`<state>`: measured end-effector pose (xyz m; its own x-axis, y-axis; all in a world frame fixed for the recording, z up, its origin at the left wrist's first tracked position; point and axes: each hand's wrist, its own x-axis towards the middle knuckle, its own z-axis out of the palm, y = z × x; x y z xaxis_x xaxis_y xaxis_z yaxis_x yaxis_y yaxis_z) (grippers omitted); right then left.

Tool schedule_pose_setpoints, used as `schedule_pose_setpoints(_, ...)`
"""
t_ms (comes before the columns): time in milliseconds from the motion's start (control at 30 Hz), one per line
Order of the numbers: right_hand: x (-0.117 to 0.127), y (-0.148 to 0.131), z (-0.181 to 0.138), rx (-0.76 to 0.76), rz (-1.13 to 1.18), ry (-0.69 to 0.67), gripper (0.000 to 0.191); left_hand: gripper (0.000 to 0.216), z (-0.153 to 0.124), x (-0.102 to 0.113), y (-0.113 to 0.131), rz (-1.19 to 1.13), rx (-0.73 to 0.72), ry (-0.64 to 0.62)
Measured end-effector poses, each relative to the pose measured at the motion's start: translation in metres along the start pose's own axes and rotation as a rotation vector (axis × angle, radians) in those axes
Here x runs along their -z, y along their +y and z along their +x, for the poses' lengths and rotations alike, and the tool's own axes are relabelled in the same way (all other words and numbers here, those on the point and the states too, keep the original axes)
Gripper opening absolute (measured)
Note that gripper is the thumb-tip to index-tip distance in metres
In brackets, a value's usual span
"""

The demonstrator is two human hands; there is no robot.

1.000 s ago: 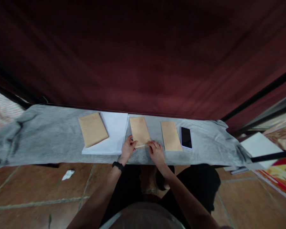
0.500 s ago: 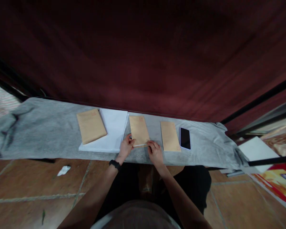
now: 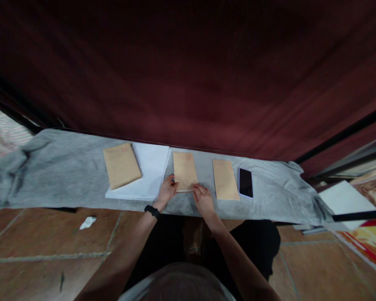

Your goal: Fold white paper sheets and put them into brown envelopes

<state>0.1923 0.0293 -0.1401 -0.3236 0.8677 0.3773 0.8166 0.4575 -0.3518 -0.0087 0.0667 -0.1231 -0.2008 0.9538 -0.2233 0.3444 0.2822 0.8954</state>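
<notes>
We set the left hand [image 3: 167,190] and right hand [image 3: 202,199] at the near corners of the middle envelope [image 3: 184,170], which lies flat on the table [image 3: 65,175]. Fingers curl onto its edge; pinching or pressing, we cannot tell. Judged step: flattening that edge; the next move needs even pressure.

text: none legible | middle envelope [image 3: 184,172] | reddish print [image 3: 185,156]: too blurred to read
</notes>
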Motion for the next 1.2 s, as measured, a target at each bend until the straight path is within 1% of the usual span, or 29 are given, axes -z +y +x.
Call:
schedule_pose_setpoints(133,-0.002,-0.001,0.005,-0.013,-0.072,-0.038,0.021,0.042,-0.005,0.006,0.006,0.129,-0.046,0.052)
schedule_pose_setpoints(200,-0.003,-0.001,0.005,-0.006,-0.075,-0.046,0.022,0.046,-0.007,0.005,0.009,0.234,-0.132,0.118)
schedule_pose_setpoints(267,-0.003,-0.001,0.005,0.008,-0.057,-0.049,0.022,0.044,-0.004,0.001,0.013,0.373,-0.316,0.179)
schedule_pose_setpoints(300,-0.003,-0.001,0.005,0.016,-0.046,-0.050,0.022,0.043,-0.001,-0.003,0.015,0.439,-0.427,0.188)
schedule_pose_setpoints(367,-0.002,-0.002,0.004,0.033,-0.021,-0.058,0.021,0.044,0.011,-0.014,0.020,0.530,-0.607,0.142)
schedule_pose_setpoints(400,-0.002,-0.003,0.003,0.040,-0.010,-0.065,0.020,0.045,0.019,-0.020,0.022,0.566,-0.657,0.107)
schedule_pose_setpoints(467,-0.001,-0.003,0.002,0.046,0.007,-0.075,0.019,0.047,0.037,-0.030,0.027,0.644,-0.683,0.059)
schedule_pose_setpoints(533,0.001,-0.003,0.002,0.053,0.017,-0.083,0.020,0.048,0.058,-0.035,0.031,0.704,-0.651,0.031)
schedule_pose_setpoints(667,0.002,-0.003,0.001,0.060,0.043,-0.086,0.024,0.053,0.092,-0.034,0.035,0.761,-0.604,-0.027)
schedule_pose_setpoints(767,0.002,-0.002,0.002,0.045,0.071,-0.075,0.023,0.052,0.102,-0.033,0.037,0.783,-0.597,-0.061)
schedule_pose_setpoints(867,0.002,-0.001,0.004,0.025,0.111,-0.047,0.020,0.052,0.092,-0.035,0.034,0.797,-0.613,-0.067)
schedule_pose_setpoints(1000,0.001,-0.001,0.005,0.004,0.138,-0.044,0.018,0.052,0.060,-0.035,0.024,0.767,-0.676,-0.159)
schedule_pose_setpoints(1100,0.000,-0.001,0.006,-0.006,0.148,-0.052,0.017,0.052,0.034,-0.028,0.015,0.721,-0.703,-0.237)
schedule_pose_setpoints(1200,0.000,0.001,0.006,-0.016,0.167,-0.050,0.018,0.050,0.011,-0.017,0.006,0.651,-0.717,-0.305)
